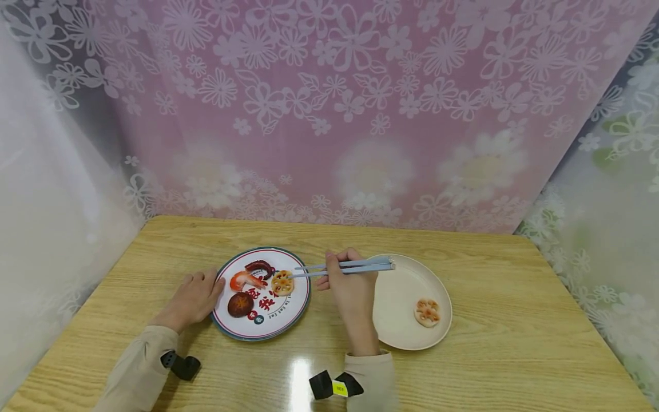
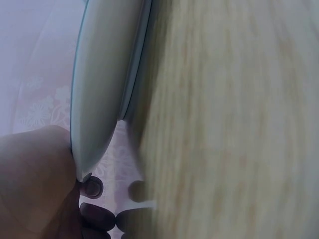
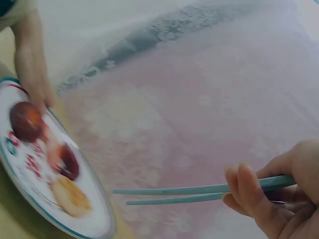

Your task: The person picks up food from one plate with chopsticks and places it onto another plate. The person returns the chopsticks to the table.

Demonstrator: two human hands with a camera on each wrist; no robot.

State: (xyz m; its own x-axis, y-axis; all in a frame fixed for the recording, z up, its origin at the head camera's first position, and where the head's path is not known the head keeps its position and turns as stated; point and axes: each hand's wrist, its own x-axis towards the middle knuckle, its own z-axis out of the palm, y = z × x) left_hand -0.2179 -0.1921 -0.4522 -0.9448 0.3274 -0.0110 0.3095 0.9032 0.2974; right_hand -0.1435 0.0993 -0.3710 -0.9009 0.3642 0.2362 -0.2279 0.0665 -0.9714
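Observation:
My left hand grips the left rim of a round printed plate, thumb on the rim; in the left wrist view the thumb side of the hand meets the plate's edge. On the plate lie a lotus root slice, a shrimp, a dark red curled piece and a brown mushroom. My right hand holds light blue chopsticks; in the head view their tips are by the lotus slice. The right wrist view shows the chopsticks slightly apart, nothing between them.
A cream plate stands to the right, partly behind my right hand and forearm, with another lotus root slice on it. Both plates are on a wooden table. A pink floral curtain hangs behind the table's far edge.

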